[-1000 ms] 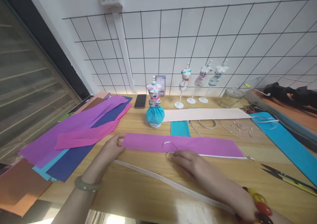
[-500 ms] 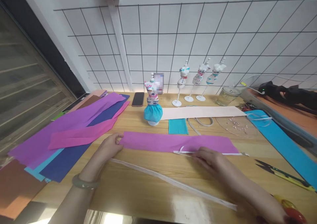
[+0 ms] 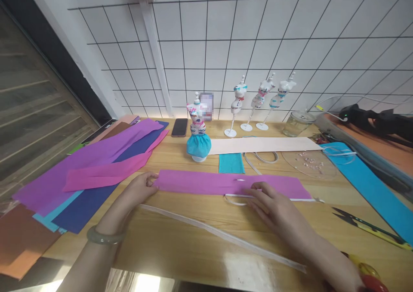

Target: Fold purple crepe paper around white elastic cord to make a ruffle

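A long purple strip point(image 3: 193, 182) of thin, fabric-like material lies across the wooden table in front of me. My left hand point(image 3: 142, 189) has its thumb and fingers closed on the strip's left end. A narrow white tape point(image 3: 301, 199) runs along the right part of its lower edge. Its loose length point(image 3: 235, 203) curls in a loop toward my right hand point(image 3: 271, 203). That hand rests over the strip's edge with bent fingers, which seem to pinch the tape; the fingertips partly hide the contact. Nearer me, a long whitish ribbon point(image 3: 222, 234) lies slantwise on the table.
Several coloured sheets point(image 3: 87, 154) are piled at left. A small dress form in a blue skirt point(image 3: 198, 145) stands behind the strip, near a phone point(image 3: 180, 127). Thread snips point(image 3: 371, 227), a blue strip point(image 3: 371, 188) and a glass jar point(image 3: 298, 123) are at right.
The white tape's loop, formerly raised over the purple strip, now hangs below its lower edge. My right hand has shifted slightly left and up; my left hand stays at the strip's end.
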Tool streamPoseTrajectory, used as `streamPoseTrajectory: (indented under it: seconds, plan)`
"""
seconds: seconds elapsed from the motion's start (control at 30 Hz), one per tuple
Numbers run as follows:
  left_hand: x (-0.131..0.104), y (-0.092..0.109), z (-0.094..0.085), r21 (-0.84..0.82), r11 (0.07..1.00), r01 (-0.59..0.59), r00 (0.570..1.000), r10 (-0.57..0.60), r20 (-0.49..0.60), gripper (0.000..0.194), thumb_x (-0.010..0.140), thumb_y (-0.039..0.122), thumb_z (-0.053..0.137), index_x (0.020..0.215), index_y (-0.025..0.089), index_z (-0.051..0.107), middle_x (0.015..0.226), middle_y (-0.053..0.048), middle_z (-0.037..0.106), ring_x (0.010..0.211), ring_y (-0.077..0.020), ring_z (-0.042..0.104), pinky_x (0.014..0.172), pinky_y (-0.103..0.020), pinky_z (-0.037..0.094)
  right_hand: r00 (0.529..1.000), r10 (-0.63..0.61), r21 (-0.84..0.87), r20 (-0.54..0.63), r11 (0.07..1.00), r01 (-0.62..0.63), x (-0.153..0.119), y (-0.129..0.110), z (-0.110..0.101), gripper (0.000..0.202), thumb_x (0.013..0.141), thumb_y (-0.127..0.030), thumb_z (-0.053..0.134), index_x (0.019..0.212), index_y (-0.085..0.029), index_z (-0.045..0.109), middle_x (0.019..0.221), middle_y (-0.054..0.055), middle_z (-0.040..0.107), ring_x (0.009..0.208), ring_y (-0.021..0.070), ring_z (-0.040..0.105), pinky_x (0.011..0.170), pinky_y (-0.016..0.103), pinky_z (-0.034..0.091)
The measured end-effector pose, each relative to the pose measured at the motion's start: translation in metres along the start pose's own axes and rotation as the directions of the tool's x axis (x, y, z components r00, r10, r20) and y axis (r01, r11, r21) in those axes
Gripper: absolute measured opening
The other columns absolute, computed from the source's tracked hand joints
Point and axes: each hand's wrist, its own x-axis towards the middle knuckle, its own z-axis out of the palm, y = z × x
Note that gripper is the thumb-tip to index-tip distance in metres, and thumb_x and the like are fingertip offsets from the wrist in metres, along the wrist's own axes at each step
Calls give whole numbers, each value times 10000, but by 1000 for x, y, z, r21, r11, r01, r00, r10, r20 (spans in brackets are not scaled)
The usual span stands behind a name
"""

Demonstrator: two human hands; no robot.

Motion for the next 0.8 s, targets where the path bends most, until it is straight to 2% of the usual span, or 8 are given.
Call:
streamPoseTrajectory:
  seconds: [0.13,0.27,0.47,0.8]
  plan:
    - [-1,1,-3,-47,998,29,999,-27,38,470,556,299,609,998,138,601,589,40,521,527,-131,497,489,-233,344,984,-178,-1,33,984,178,17,-32,3,258,918,-208,403,1084,-193,600,1005,108,594,969,228,520,820,379,430]
    - [-3,1,-4,-43,999,34,998,-32,47,467,540,306,625,974,134,615,557,49,507,480,-116,467,460,-226,308,968,-226,8,107,974,226,39,-51,16,241,918,-218,429,1086,-210,601,953,80,622,920,217,521,817,396,401]
    - [-2,-6,-5,-30,999,43,996,-41,75,479,569,317,627,1015,144,604,573,55,497,509,-123,486,475,-230,322,955,-273,10,118,962,274,56,-48,39,205,910,-248,449,1015,-176,610,994,95,605,983,217,504,830,375,401]
    - [-7,-14,-8,-55,998,14,997,-10,71,477,587,342,650,1029,169,605,614,52,493,552,-127,494,505,-235,351,948,-297,-16,113,954,301,57,-43,46,260,894,-245,468,1114,-181,590,1034,116,594,989,238,513,823,402,425]
